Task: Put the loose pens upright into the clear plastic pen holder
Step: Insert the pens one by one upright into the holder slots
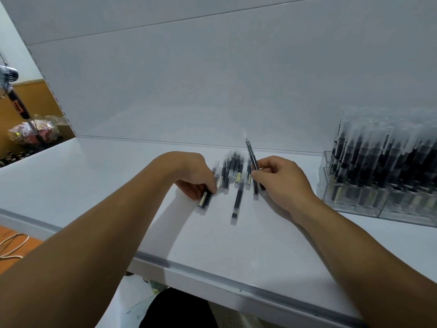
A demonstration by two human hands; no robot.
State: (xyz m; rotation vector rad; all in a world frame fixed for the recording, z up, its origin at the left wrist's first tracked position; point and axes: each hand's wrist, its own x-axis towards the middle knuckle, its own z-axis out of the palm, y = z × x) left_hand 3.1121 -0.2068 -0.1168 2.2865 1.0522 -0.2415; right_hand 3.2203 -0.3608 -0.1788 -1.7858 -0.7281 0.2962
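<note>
Several loose black pens with frosted caps (233,171) lie in a bunch on the white shelf (94,176), between my hands. My right hand (281,183) pinches one pen (251,152) and holds it tilted, tip pointing up and away. My left hand (195,178) curls round another pen (205,200) that lies on the shelf. One pen (237,202) lies apart, nearer to me. The clear plastic pen holder (378,192) stands at the right, with several pens upright in it.
A white back panel (212,79) rises behind the shelf. The shelf's front edge (212,275) runs diagonally below my arms. At the far left, beyond the shelf, are a fan stand (19,105) and a plastic bag (33,133).
</note>
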